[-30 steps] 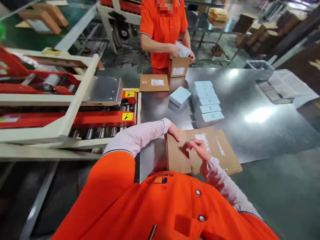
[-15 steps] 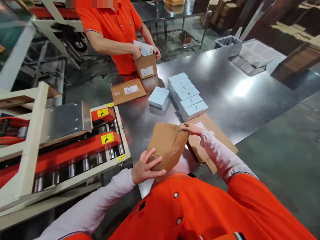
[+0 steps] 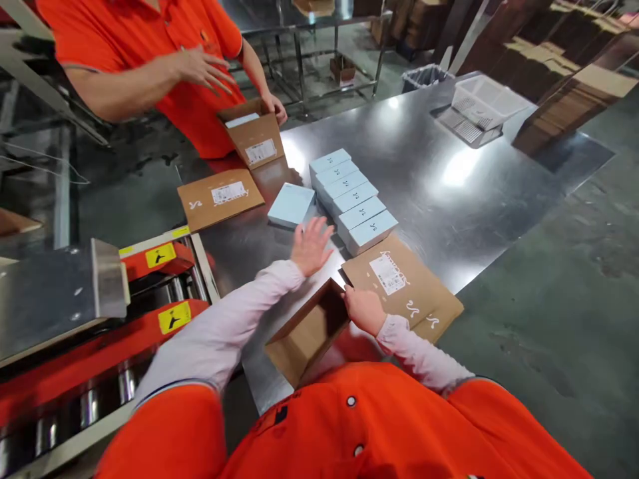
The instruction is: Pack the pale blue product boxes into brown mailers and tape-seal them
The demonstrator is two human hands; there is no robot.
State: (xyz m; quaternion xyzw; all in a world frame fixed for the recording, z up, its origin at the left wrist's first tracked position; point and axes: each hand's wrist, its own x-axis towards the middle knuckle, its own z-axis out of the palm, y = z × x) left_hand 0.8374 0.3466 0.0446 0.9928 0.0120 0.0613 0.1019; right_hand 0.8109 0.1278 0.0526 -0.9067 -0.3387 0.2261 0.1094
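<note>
My right hand [image 3: 366,310] grips the edge of an open brown cardboard box [image 3: 307,332], whose opening faces up in front of my body. My left hand [image 3: 311,246] is stretched out with fingers spread, just short of a light blue box [image 3: 291,205] lying on the metal table. To its right stands a row of several light blue boxes [image 3: 355,198] with small dark marks on top. Flattened cardboard boxes [image 3: 424,283] with a white label lie beside my right hand.
Across the table a co-worker in an orange shirt [image 3: 174,100] steadies an open carton [image 3: 255,136] holding something pale. Nearby lies a flat carton [image 3: 214,203]. A roller conveyor [image 3: 164,319] runs at left. A white basket [image 3: 486,100] and stacked cardboard [image 3: 569,110] stand on the metal table [image 3: 424,173].
My left hand has let go of the cardboard box and reached forward to the light blue boxes. The box has turned its opening up. The co-worker's one hand has lifted off their carton.
</note>
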